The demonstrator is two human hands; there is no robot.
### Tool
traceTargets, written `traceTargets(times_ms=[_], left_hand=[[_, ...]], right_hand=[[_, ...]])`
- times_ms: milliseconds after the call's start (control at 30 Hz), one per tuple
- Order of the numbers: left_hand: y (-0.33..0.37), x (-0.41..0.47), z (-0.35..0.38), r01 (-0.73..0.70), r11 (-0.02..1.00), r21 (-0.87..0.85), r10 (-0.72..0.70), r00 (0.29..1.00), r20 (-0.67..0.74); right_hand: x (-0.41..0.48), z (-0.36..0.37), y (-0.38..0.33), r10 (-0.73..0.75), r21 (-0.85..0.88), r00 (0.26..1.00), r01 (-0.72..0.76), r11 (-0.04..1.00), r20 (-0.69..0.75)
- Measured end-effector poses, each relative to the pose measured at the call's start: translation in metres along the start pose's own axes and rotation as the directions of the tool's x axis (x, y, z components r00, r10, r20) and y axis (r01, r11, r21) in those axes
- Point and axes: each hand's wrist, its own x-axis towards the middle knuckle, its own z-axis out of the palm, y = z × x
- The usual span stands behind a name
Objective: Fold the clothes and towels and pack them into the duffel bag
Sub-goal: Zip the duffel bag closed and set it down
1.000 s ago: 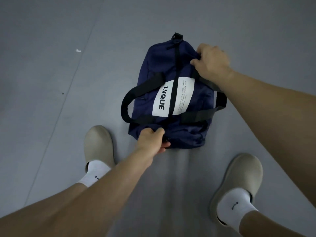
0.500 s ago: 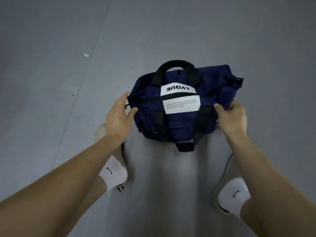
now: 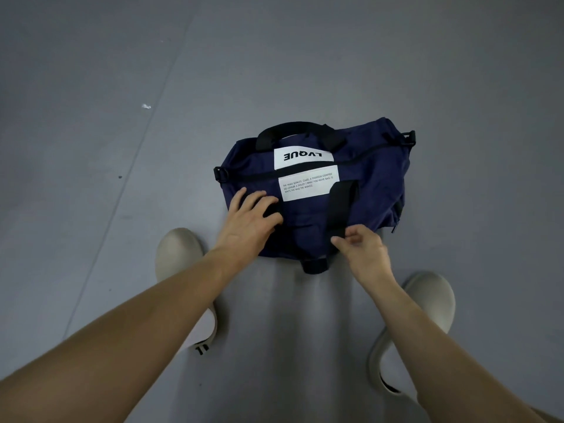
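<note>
duffel bag (image 3: 375, 178), white label (image 3: 305, 156), lvque upside down

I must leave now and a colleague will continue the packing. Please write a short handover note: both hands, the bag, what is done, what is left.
Left hand: open, with its fingers spread on the near left part of the navy fabric duffel bag.
Right hand: its fingertips are at the bag's near black webbing handle. Whether it pinches the handle cannot be told.
Bag: it lies on the grey floor with the white label facing up. The zipper looks closed.
Done: nothing packed shows, and no clothes or towels are in view.
Left: open the bag, then fold and pack everything.
</note>
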Motion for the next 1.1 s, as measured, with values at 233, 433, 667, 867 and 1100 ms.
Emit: traceTargets(times_ms=[233,433,667,867,1100], left_hand=[[-0.022,0.041,-0.036,0.26,0.901,-0.348,-0.346,0.914,-0.212],[-0.048,0.04,-0.042,0.423,0.854,-0.301,-0.486,0.857,-0.174],[-0.043,-0.026,-0.018,0.459,0.823,-0.336,-0.506,0.86,-0.065],[-0.03,-0.038,-0.001,0.517,0.671,-0.531,-0.451,0.853,0.26],[-0.037,-0.035,0.003,0.597,0.482,-0.641,-0.496,0.789,0.362]], right_hand=[[0.011,-0.015,-0.077,-0.062,0.505,0.976,-0.054,0.861,0.211],[0.065,-0.015,-0.161,-0.116,0.827,0.971,-0.112,0.551,0.208],[0.079,0.017,-0.138,-0.409,-0.073,0.907,0.417,0.906,0.102],[0.017,0.073,-0.045,-0.681,-0.255,0.704,0.709,0.657,0.202],[-0.013,0.114,-0.007,-0.591,-0.285,0.803,0.587,0.758,0.083]])
